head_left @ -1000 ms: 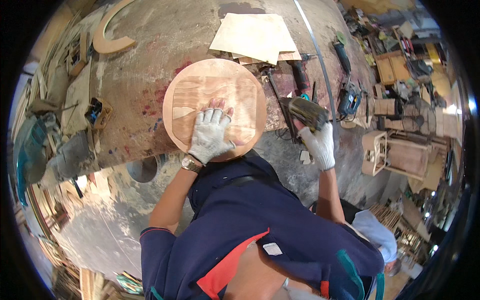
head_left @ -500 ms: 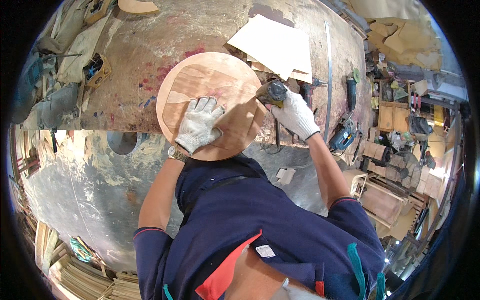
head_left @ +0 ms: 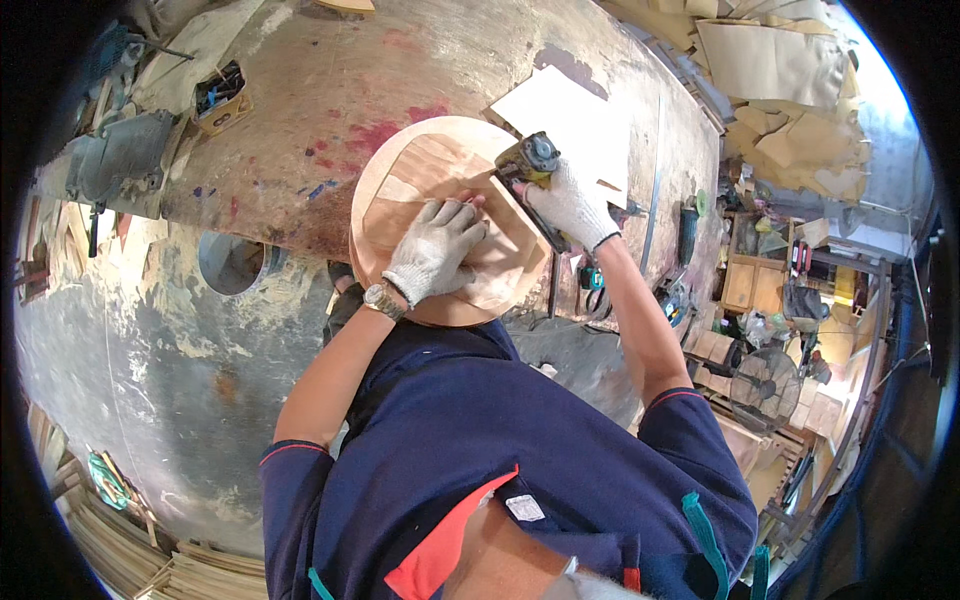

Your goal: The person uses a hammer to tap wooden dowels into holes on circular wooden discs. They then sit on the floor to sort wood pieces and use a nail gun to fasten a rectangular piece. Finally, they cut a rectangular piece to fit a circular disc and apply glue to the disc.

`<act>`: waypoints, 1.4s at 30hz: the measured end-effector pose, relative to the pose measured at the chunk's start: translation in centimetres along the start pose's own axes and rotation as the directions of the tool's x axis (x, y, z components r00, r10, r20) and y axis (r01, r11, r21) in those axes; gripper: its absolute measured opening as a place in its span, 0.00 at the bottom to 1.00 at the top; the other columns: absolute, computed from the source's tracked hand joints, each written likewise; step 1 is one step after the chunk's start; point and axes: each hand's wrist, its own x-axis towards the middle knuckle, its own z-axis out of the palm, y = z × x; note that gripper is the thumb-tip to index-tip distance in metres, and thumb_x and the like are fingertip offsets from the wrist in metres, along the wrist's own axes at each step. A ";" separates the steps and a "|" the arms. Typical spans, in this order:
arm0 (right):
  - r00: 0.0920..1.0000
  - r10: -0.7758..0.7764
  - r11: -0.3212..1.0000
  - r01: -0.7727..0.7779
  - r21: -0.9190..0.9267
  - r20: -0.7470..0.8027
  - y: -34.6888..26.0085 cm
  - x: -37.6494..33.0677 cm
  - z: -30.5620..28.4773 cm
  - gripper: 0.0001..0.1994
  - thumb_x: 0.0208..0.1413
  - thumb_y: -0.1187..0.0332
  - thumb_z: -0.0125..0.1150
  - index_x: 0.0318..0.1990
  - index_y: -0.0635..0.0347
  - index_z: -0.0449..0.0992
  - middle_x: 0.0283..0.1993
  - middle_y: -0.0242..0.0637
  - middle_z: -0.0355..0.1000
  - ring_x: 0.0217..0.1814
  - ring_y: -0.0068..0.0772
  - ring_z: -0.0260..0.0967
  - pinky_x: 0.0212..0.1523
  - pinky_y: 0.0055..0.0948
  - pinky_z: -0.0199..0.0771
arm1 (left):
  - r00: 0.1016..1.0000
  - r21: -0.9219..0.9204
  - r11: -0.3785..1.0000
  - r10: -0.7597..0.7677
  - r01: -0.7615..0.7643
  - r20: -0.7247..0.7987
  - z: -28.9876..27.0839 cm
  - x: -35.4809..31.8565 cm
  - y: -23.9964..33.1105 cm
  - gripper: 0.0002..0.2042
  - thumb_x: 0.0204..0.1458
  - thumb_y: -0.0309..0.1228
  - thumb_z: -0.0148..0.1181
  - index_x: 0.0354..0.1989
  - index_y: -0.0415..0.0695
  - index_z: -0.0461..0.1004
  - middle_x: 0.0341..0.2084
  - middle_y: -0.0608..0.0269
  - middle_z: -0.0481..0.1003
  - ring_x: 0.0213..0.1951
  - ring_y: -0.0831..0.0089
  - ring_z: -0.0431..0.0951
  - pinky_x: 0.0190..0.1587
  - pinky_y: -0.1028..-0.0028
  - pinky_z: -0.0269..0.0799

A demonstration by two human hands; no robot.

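- The counter (head_left: pixel 330 90), a broad worn top stained with red and blue paint, carries the work at its near edge, close against the person's body, so both arms reach it without stretching
- The round wooden panel (head_left: pixel 420 170) lies flat on the counter with its near rim hanging past the near edge; that overhang seems to leave the rim free for the tool
- A pale flat sheet (head_left: pixel 570 120) lies just beyond the panel toward the far right of the counter, out of the working path
- The left hand (head_left: pixel 435 250), in a white knit glove with a wristwatch below it, lies palm down with its fingers spread on the panel's middle, apparently pinning it so it cannot shift
- The right hand (head_left: pixel 572 205), also gloved, is wrapped tight around a small power tool (head_left: pixel 528 160) at the panel's right rim, the tool's head pressed against the wood
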 end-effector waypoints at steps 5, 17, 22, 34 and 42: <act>0.997 -0.070 0.954 0.060 0.294 0.024 -1.9 2.9 0.6 0.19 0.54 0.64 0.68 0.51 0.65 0.78 0.43 0.49 0.80 0.45 0.44 0.77 0.50 0.39 0.76 | 0.999 -0.056 0.998 -0.006 0.003 -0.048 0.3 -0.7 0.1 0.27 0.42 0.46 0.70 0.49 0.43 0.76 0.55 0.51 0.72 0.62 0.54 0.68 0.65 0.56 0.61; 0.977 0.008 0.996 -0.026 0.081 0.214 -9.1 6.5 1.7 0.21 0.54 0.60 0.68 0.51 0.64 0.77 0.40 0.51 0.80 0.41 0.46 0.78 0.45 0.40 0.77 | 0.990 -0.084 0.996 -0.025 0.014 -0.142 0.6 -1.5 -1.1 0.26 0.44 0.47 0.71 0.46 0.41 0.77 0.51 0.55 0.74 0.59 0.58 0.70 0.64 0.58 0.62; 0.969 -0.012 0.998 0.026 -0.055 0.246 -8.9 5.8 2.9 0.23 0.52 0.58 0.68 0.52 0.61 0.77 0.40 0.53 0.79 0.45 0.57 0.77 0.45 0.44 0.77 | 0.745 0.072 0.741 -0.660 0.667 -0.100 -4.2 -4.3 -0.5 0.36 0.38 0.47 0.77 0.54 0.43 0.70 0.53 0.51 0.72 0.60 0.56 0.69 0.63 0.53 0.63; 0.948 -0.204 0.979 0.203 0.027 0.245 -11.6 1.7 5.7 0.19 0.53 0.58 0.66 0.48 0.61 0.80 0.36 0.54 0.79 0.41 0.58 0.78 0.42 0.48 0.78 | 0.517 -0.544 0.459 -0.855 0.703 -0.053 0.6 -9.0 -3.9 0.27 0.54 0.51 0.61 0.49 0.39 0.65 0.39 0.40 0.78 0.43 0.40 0.79 0.44 0.53 0.74; 0.928 -0.079 0.995 0.098 -0.035 0.364 -14.6 -0.6 5.0 0.18 0.53 0.60 0.67 0.48 0.59 0.81 0.36 0.53 0.80 0.40 0.56 0.79 0.42 0.46 0.78 | 0.500 -0.786 0.404 -0.855 0.469 -0.141 1.7 -9.2 -3.5 0.31 0.70 0.51 0.34 0.70 0.38 0.60 0.62 0.45 0.69 0.64 0.51 0.69 0.64 0.63 0.63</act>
